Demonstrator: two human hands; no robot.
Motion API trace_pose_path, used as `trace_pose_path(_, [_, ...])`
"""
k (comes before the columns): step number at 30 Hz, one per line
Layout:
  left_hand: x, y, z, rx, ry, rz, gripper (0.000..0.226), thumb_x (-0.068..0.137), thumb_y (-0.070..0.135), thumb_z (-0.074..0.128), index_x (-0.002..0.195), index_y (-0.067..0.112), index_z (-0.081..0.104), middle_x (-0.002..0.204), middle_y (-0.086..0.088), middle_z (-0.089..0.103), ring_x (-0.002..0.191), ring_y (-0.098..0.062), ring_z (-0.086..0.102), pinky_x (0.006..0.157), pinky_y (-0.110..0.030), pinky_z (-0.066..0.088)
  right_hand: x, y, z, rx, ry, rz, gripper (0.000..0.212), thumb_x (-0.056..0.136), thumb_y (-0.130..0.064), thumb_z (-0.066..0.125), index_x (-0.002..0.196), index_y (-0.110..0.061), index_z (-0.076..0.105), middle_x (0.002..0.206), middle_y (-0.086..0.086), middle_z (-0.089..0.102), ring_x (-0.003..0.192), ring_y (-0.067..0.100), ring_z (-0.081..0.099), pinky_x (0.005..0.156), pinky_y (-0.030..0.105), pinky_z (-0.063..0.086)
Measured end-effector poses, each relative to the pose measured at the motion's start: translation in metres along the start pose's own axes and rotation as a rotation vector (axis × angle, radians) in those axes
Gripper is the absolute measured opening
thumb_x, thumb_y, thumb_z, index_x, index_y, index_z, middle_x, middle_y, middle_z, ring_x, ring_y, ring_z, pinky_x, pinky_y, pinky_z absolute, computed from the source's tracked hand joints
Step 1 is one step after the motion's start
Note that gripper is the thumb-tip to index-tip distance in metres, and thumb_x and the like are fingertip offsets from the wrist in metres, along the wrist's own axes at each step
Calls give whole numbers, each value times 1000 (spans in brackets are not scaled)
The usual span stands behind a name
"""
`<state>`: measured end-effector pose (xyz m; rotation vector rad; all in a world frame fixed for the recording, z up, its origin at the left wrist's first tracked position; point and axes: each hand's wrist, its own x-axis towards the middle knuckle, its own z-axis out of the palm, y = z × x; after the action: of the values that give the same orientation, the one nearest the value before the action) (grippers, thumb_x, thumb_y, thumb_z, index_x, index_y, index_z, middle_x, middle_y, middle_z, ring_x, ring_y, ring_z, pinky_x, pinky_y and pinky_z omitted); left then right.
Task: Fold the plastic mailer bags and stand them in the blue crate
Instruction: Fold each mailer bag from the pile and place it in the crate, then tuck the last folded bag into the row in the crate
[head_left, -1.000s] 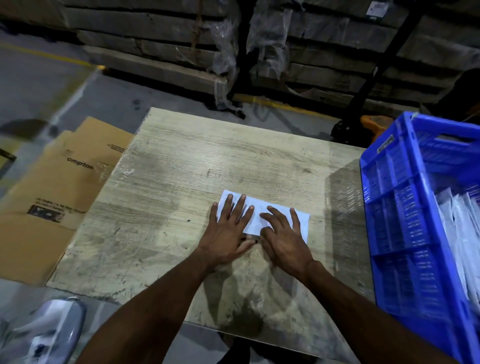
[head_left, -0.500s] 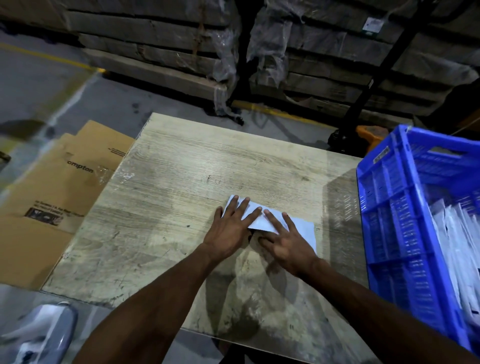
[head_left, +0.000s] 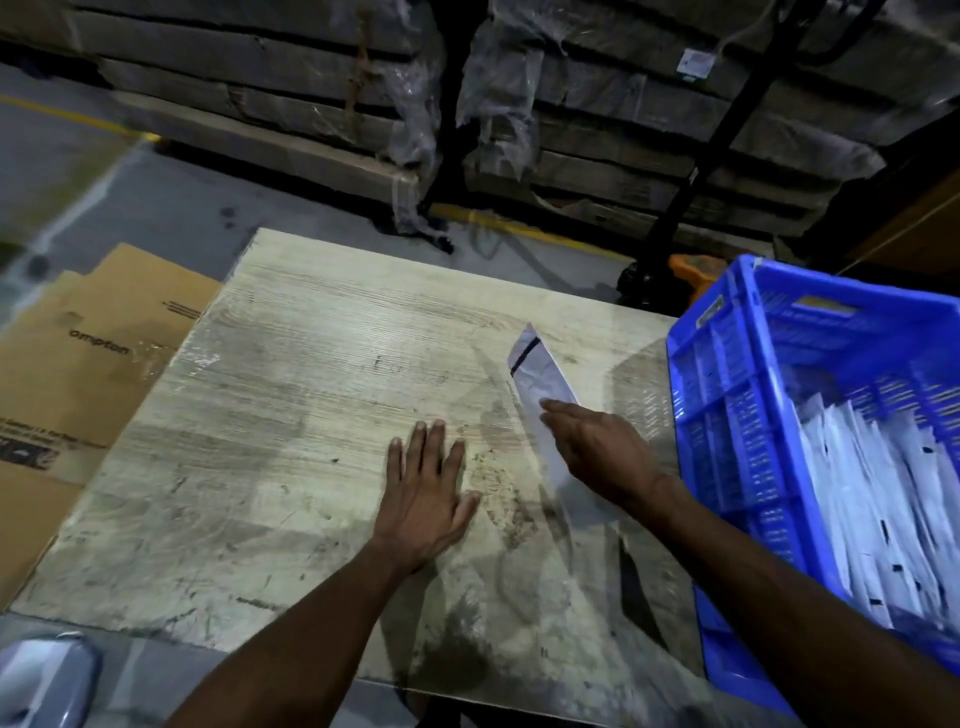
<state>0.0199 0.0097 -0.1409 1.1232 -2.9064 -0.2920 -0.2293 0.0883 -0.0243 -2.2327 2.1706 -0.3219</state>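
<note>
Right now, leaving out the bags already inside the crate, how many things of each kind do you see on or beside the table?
Folded mailer bag, held in the right hand: 1
Blue crate: 1
Flattened cardboard boxes, left of the table: 2, as far as I can tell
Total: 4

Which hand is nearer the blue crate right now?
Right. The right hand holds the folded mailer bag just beside the blue crate's near wall. The left hand lies flat on the table, farther from the crate.
</note>
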Motion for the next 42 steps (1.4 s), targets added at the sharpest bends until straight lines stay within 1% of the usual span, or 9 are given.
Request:
trace_pose_path(3, [8,3,-7,50,-46,36,76,96,59,35,154,12,44,165,-22,27,154,-44,20,117,-70,20,-6,13,-15,20,13,36,25,84,-5,70,108,-7,74,125,8,70,84,32,75,58,45,61])
trace_pose_path(7, [42,28,-45,117,29,143,70,95,53,36,144,7,55,160,-25,36,149,-46,30,112,-72,29,-15,29,-58,47,65,163,29,89,-11,63,117,-10,72,123,7,72,92,35,73,70,45,60])
trace_pose_path(12, [96,120,-116,125,211,257,68,99,54,30,150,13,47,162,-19,35,153,-41,25,116,-68,24,-42,54,-128,114,231,274,35,87,-20,51,115,-15,72,122,5,72,98,34,72,76,48,59])
trace_pose_path(16, [122,203,-159,106,248,315,70,95,54,28,149,15,49,159,-16,41,151,-39,29,115,-68,27,-71,79,-181,81,330,310,35,84,-20,52,113,-18,72,114,6,75,96,34,73,76,48,59])
trace_pose_path(20, [135,274,-179,117,238,383,73,98,57,20,156,18,39,164,-13,32,155,-36,19,119,-68,18,-104,114,-222,39,386,344,35,83,-15,56,113,-11,73,111,10,75,94,34,73,77,49,59])
trace_pose_path(25, [135,353,-170,76,197,454,75,98,58,17,154,14,42,165,-13,30,157,-36,14,121,-67,10,-161,157,-238,-2,373,409,33,83,-15,58,110,-13,74,114,7,75,94,36,73,76,49,59])
trace_pose_path(31, [124,426,-124,127,-110,498,70,106,61,28,163,23,20,173,-6,6,158,-36,-9,120,-69,-6,-229,194,-232,-81,185,505,31,82,-11,60,110,-17,71,109,8,75,94,38,70,71,44,57])
trace_pose_path(37, [124,441,-80,201,-311,503,71,99,75,11,163,43,8,171,9,-15,154,-38,-24,114,-74,-17,-278,215,-225,-117,40,557,40,86,-8,59,123,-19,70,136,0,64,113,34,65,86,43,54])
trace_pose_path(42, [122,439,-82,184,-270,498,70,101,72,13,163,39,12,172,7,-12,154,-37,-23,115,-73,-15,-289,229,-227,-168,-44,587,36,86,-9,54,119,-18,66,135,1,64,110,36,64,83,47,55])
